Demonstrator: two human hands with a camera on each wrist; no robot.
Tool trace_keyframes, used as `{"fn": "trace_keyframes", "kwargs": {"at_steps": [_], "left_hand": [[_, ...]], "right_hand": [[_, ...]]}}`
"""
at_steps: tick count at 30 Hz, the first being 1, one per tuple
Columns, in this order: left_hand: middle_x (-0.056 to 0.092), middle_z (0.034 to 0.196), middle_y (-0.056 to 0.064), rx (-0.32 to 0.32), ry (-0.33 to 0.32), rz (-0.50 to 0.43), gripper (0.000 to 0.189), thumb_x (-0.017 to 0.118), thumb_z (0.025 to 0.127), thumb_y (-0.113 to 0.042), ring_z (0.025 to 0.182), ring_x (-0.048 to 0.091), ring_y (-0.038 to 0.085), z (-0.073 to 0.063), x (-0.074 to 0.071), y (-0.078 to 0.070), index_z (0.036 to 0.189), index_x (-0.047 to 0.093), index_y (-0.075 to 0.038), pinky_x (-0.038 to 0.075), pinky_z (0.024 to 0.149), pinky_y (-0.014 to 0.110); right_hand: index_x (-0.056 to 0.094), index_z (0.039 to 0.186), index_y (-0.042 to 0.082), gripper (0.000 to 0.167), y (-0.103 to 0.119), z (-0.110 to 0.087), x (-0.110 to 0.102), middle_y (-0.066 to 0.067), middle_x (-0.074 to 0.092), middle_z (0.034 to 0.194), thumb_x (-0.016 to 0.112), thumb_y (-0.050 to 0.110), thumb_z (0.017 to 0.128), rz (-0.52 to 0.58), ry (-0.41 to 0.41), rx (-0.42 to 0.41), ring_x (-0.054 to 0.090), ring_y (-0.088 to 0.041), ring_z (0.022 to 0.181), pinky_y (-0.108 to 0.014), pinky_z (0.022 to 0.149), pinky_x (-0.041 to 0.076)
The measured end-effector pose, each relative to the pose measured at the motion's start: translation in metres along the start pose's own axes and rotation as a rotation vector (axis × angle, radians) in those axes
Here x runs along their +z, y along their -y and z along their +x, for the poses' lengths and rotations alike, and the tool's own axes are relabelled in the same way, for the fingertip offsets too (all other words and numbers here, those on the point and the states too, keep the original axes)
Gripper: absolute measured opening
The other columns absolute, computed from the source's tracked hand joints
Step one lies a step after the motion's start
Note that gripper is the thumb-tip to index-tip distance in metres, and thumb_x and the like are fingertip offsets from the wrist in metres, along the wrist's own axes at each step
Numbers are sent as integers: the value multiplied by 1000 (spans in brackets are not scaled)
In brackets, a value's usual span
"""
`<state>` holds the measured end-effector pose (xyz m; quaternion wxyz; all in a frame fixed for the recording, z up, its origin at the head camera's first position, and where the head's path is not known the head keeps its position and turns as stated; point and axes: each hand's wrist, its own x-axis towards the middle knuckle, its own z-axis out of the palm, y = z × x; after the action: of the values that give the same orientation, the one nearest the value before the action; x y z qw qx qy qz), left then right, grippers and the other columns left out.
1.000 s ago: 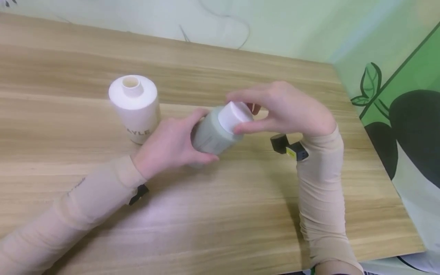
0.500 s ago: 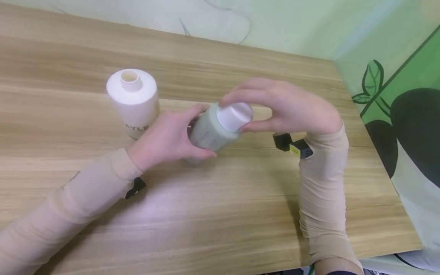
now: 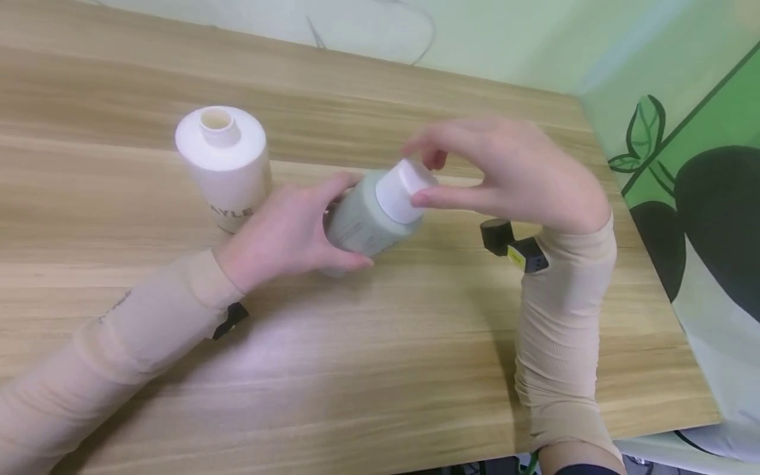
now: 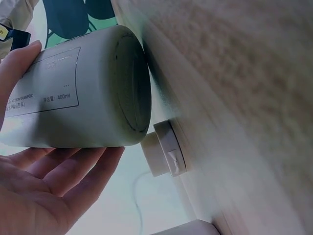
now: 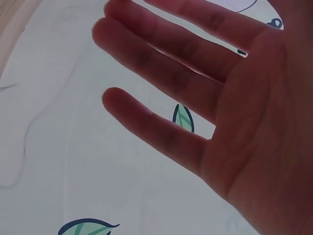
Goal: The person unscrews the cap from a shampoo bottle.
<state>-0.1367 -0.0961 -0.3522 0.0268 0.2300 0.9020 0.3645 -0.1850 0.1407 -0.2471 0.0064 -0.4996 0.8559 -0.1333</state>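
My left hand [image 3: 291, 227] grips a grey-green shampoo bottle [image 3: 371, 221], which leans to the right over the table with its white cap [image 3: 406, 191] on top. My right hand [image 3: 510, 168] pinches that cap between thumb and forefinger. In the left wrist view the bottle [image 4: 78, 93] shows its base and a label reading shampoo, 400ml, with the left fingers [image 4: 73, 181] along its side. A larger white bottle [image 3: 222, 165] with an uncapped neck stands upright behind the left hand. The right wrist view shows the right hand's fingers [image 5: 161, 58] spread, with the cap out of sight.
A small pale cap [image 4: 166, 149] stands on the table beyond the shampoo bottle in the left wrist view; the head view hides it. The wooden table [image 3: 356, 369] meets a pale wall [image 3: 505, 39] at the back and a painted green wall [image 3: 712, 112] at right.
My right hand has turned and shifted on the cap, from fingers wrapped round it to a pinch, its wrist further right. The left hand keeps its hold; the head view has tilted down slightly.
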Motion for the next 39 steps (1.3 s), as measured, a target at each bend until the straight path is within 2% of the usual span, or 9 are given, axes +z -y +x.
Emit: {"fn": "trace_keyframes", "kwargs": {"at_steps": [5, 12, 20, 23, 27, 30, 36, 39], "left_hand": [[72, 110, 7, -5, 1, 1, 82, 87, 65, -36, 95, 69, 21, 0, -1, -1, 135, 49, -14, 55, 87, 39], [71, 112, 7, -18, 14, -1, 84, 88, 65, -36, 98, 69, 21, -1, -2, -2, 136, 49, -14, 55, 89, 39], [71, 111, 7, -20, 15, 7, 84, 88, 65, -37, 97, 69, 21, 0, -2, -2, 136, 49, -15, 55, 88, 39], [71, 112, 8, -20, 18, 3, 85, 88, 65, -37, 97, 69, 21, 0, -2, -2, 137, 48, -14, 55, 88, 39], [71, 113, 9, -21, 22, -3, 85, 88, 65, -37, 98, 69, 22, 0, -1, -2, 136, 48, -13, 55, 89, 39], [71, 112, 9, -12, 16, -2, 84, 88, 65, -36, 97, 69, 22, -1, 0, -2, 135, 49, -12, 55, 88, 39], [71, 109, 8, 2, 4, 13, 85, 87, 64, -38, 93, 68, 21, -4, 4, -2, 135, 49, -13, 54, 86, 38], [72, 108, 8, 4, 1, 26, 85, 88, 64, -38, 93, 69, 22, -4, 5, -1, 136, 49, -13, 55, 86, 38]], "right_hand": [[65, 115, 8, 33, 2, 2, -1, -1, 67, 96, 73, 22, 86, -1, -1, -13, 58, -13, 86, -31, 76, 48], [62, 123, 11, 38, -1, 0, -4, -4, 64, 119, 71, 19, 87, 85, 69, -50, 60, -20, 109, -43, 94, 50], [58, 130, 11, 44, -3, -2, -6, -6, 60, 126, 70, 13, 87, 108, 86, -98, 56, -23, 116, -45, 99, 48], [59, 128, 9, 44, -3, -2, -5, -6, 61, 125, 71, 13, 86, 123, 61, -113, 56, -21, 115, -41, 100, 47], [60, 126, 5, 43, -4, -3, -6, -7, 65, 121, 72, 14, 85, 106, -35, -125, 58, -20, 113, -37, 100, 45], [62, 123, 4, 42, -5, -4, -5, -8, 68, 117, 73, 15, 84, 77, -94, -111, 60, -22, 109, -38, 97, 44], [66, 117, 6, 41, -7, -3, 2, -4, 71, 103, 77, 23, 80, 41, -44, -74, 62, -19, 94, -38, 88, 43], [67, 115, 9, 40, -6, -3, 4, -1, 72, 100, 78, 25, 80, 29, -17, -57, 61, -17, 92, -39, 85, 43]]}}
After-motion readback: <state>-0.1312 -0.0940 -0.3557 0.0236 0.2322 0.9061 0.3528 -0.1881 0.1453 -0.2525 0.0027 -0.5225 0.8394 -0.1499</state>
